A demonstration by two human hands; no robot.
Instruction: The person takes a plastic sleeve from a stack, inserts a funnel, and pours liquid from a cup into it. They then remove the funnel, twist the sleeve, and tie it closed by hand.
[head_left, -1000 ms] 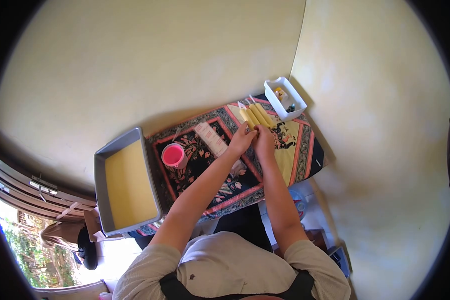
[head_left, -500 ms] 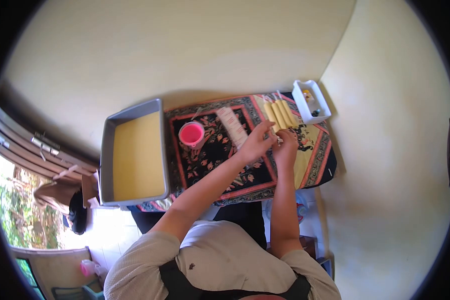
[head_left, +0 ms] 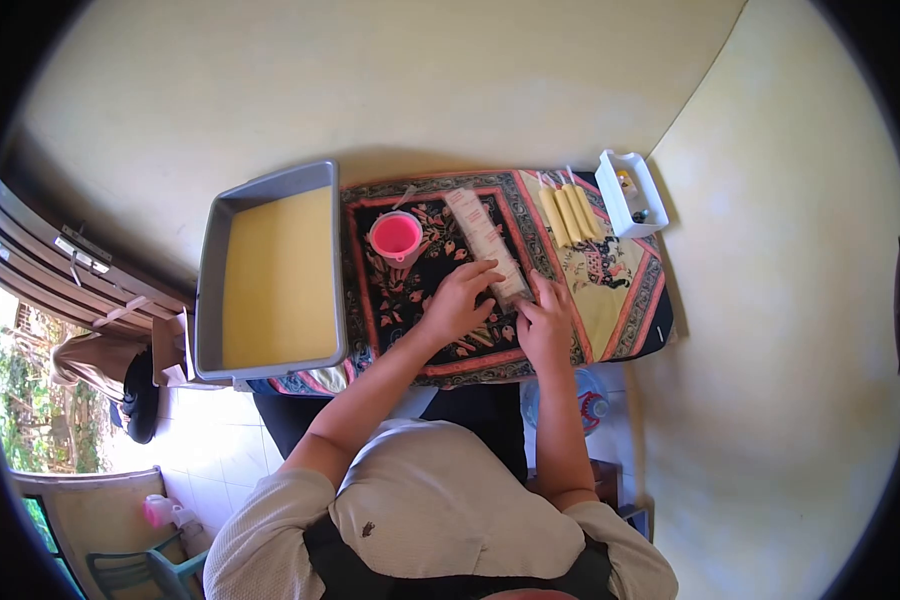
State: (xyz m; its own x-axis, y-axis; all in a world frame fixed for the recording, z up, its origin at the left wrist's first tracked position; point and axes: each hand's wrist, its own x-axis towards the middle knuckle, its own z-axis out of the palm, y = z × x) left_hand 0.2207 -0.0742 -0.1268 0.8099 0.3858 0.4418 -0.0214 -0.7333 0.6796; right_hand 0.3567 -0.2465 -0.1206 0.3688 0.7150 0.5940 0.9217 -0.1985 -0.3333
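A stack of long clear plastic bags (head_left: pixel 482 232) with red print lies slantwise on the patterned cloth. My left hand (head_left: pixel 460 302) rests at the stack's left side, its stretched fingers reaching over the lower part. At the near end of the stack is my right hand (head_left: pixel 547 325), fingers stretched out and thumb apart, touching the bags' edge. I see no bag lifted in either hand. Several filled tubes of yellow liquid (head_left: pixel 570 213) lie side by side at the back right. Left of the stack stands a pink cup (head_left: pixel 397 236).
A large grey basin (head_left: pixel 339 290) of yellow liquid stands at the table's left end. In the back right corner is a white plastic basket (head_left: pixel 620 205) with small items. Walls close off the back and right. A water jug (head_left: pixel 585 405) stands below the table's front edge.
Both hands have moved left and nearer to me, from the filled yellow tubes to the near end of the bag stack. They have let go of the tube they were handling.
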